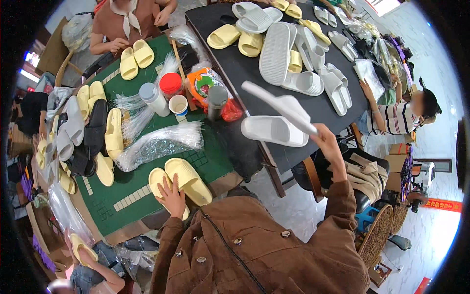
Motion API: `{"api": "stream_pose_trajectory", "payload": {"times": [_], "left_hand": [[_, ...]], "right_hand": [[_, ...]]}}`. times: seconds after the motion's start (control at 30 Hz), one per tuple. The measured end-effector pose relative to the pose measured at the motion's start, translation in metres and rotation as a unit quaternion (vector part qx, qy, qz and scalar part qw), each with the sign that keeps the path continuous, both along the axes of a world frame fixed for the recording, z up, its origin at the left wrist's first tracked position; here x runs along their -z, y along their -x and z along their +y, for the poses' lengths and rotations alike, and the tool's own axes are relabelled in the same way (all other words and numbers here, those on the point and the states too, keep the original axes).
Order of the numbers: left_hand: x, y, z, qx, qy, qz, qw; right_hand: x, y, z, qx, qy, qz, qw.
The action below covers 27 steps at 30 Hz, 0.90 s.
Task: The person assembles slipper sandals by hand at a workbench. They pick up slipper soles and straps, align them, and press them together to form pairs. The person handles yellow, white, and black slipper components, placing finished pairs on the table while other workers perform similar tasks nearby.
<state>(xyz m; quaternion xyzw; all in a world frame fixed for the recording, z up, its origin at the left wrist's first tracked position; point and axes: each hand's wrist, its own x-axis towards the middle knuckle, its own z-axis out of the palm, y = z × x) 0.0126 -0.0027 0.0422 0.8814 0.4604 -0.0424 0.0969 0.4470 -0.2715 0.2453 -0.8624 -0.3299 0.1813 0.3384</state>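
Right hand grips white slipper, slanting leftward; left hand splayed on yellow slipper.

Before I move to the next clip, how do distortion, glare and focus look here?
Head view: fisheye distortion bends straight edges near the dark rim; head view: the bright white rectangle at top right is blown out, and the shiny clear plastic bundle carries glints; head view: the pale-yellow ridged slippers, one beneath the bare left hand, look reasonably sharp.
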Motion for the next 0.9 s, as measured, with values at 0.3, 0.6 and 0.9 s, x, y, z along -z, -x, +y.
{"api": "stream_pose_trajectory", "payload": {"times": [0.3,0.6,0.9], "left_hand": [[-0.003,-0.005,-0.002,0.0,0.01,-0.006,1.0],[-0.001,-0.002,0.0,0.0,0.011,0.006,1.0],[-0.005,-0.004,0.0,-0.002,0.017,0.008,1.0]], "right_hand": [[0.074,0.064,-0.052,0.126,-0.083,-0.08,0.985],[0.084,0.058,-0.089,0.161,-0.126,0.27,0.941],[0.121,0.067,-0.104,0.126,-0.024,0.096,0.987]]}}
